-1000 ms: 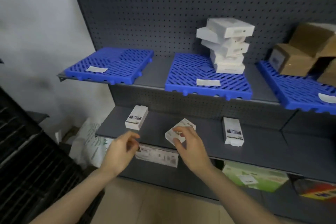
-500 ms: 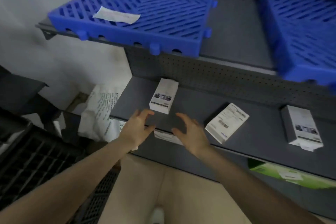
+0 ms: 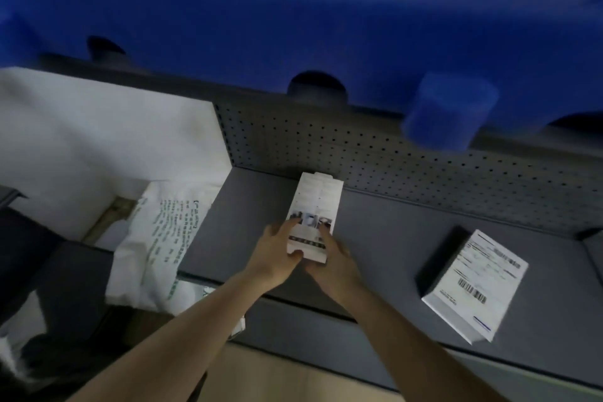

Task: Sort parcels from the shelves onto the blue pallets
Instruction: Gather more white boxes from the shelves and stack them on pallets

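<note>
Hands that were hovering spread short of the box [image 3: 318,206] are now closing on it. Left hand [image 3: 277,258] is gripping its near-left edge and right hand [image 3: 336,266] its right edge, fingers holding it. Box is lying at the shelf's [image 3: 391,238] left end, under the pallet [image 3: 293,10]. Grasp is looking made, with the lift likely coming next.

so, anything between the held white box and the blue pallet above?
Yes: the upper shelf carrying the blue pallet overhangs the white box, which the left hand and right hand grip. It probably has to come out forward before going up.
</note>
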